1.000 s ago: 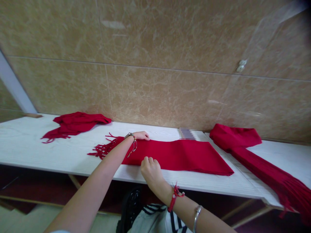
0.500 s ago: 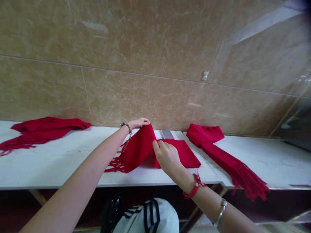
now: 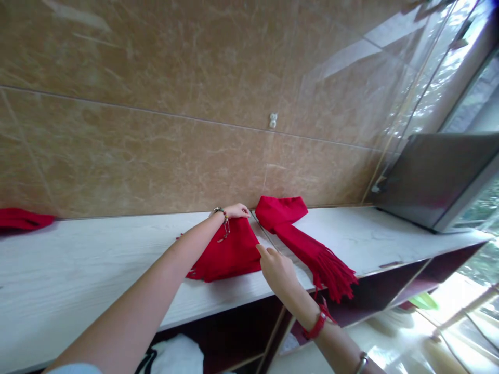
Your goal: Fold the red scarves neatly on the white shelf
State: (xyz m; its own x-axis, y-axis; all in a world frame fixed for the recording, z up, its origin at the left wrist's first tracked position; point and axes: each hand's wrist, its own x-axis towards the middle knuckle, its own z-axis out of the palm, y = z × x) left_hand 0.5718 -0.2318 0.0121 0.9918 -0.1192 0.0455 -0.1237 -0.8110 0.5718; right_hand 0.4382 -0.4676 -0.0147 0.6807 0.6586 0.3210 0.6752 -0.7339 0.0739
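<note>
A folded red scarf [image 3: 230,254] lies on the white wooden counter, with some fringe showing at its left side. At its far right corner my left hand [image 3: 236,211] has its fingers closed on the cloth. My right hand [image 3: 277,266] is closed at the scarf's right edge, thumb and index finger pinching the fabric. A second red scarf [image 3: 304,244] lies just to the right, bent over at the top, its fringe hanging past the counter's front edge. Part of another piece of red cloth [image 3: 23,219] shows at the far left.
Behind the white counter [image 3: 97,259] rises a brown marbled wall [image 3: 156,156] with a small white fixture [image 3: 273,120]. A large grey box-shaped object [image 3: 436,176] stands at the right end, beside a window. Open shelves [image 3: 234,327] lie under the counter.
The view has swung to the right. My hands have folded the scarf's fringed part over to the right, onto the rest. The phone behind it no longer shows.
</note>
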